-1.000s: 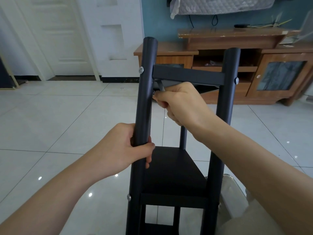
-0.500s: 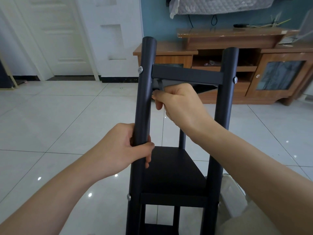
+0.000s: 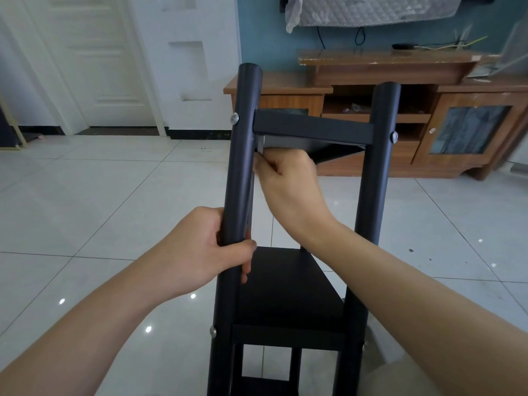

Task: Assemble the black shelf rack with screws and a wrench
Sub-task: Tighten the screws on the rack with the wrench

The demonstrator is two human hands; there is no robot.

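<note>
While the left hand (image 3: 200, 250) wraps the near-left post (image 3: 243, 155), the right hand (image 3: 288, 181) pinches a flat grey wrench (image 3: 260, 144) under the top shelf (image 3: 311, 128).
Black rack (image 3: 285, 335) upright on white tile floor (image 3: 100, 210), mid-scene. Left hand: fingers curled round post, thumb across its front, between top shelf and middle shelf (image 3: 285, 287). Right hand: between the two near posts, fingers closed on wrench's lower end. Wrench runs up beside left post's inner face, about level with silver screw (image 3: 234, 118) on post's outer side. Wrench tip contact hidden. Wooden cabinet (image 3: 428, 115) far right.
</note>
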